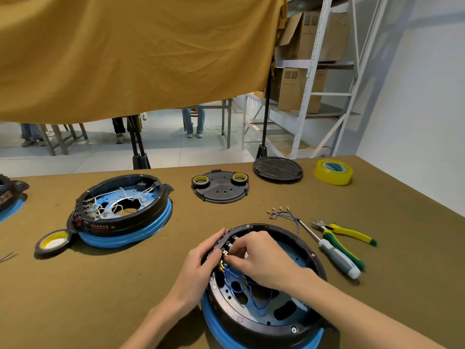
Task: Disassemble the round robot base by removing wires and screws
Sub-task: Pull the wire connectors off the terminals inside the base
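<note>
Nearest us, our right hand [261, 258] pinches a blue wire [236, 274] in the round base [289, 321], our left hand [201, 260] gripping its rim; several wires remain.

We see a brown tabletop [88, 298]. On it sit a round base [266, 293] near us and a second base [120, 210] at the left. Farther back lie two black lids [220, 188] [278, 169] and yellow tape [333, 171]. At the right lie loose blue wires [284, 215], a screwdriver [332, 253] and green pliers [349, 235].
</note>
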Demonstrator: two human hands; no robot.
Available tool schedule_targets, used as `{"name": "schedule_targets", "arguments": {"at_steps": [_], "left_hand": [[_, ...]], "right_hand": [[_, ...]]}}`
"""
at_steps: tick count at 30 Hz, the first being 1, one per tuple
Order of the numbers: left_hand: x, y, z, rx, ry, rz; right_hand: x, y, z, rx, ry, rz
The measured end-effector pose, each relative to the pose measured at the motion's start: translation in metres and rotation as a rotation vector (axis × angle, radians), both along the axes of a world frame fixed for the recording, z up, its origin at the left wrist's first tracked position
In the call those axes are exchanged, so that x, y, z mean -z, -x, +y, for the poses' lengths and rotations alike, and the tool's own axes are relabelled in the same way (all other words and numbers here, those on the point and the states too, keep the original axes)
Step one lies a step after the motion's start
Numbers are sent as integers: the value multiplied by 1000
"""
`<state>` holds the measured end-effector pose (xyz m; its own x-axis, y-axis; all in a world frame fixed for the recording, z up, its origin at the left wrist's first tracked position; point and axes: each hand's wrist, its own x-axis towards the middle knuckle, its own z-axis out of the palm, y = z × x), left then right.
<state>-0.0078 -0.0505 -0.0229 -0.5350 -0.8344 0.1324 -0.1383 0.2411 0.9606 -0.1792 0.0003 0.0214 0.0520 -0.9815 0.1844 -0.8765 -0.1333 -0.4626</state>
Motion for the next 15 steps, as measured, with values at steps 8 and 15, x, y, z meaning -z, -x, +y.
{"name": "schedule_targets", "arguments": {"at_steps": [8,15], "left_hand": [[1,-1,-4,-157,32,26],[5,-2,-4,-203,20,56]], "right_hand": [[-4,-17,-23,-6,1,21],[5,-16,-29,-33,2,-101]]}}
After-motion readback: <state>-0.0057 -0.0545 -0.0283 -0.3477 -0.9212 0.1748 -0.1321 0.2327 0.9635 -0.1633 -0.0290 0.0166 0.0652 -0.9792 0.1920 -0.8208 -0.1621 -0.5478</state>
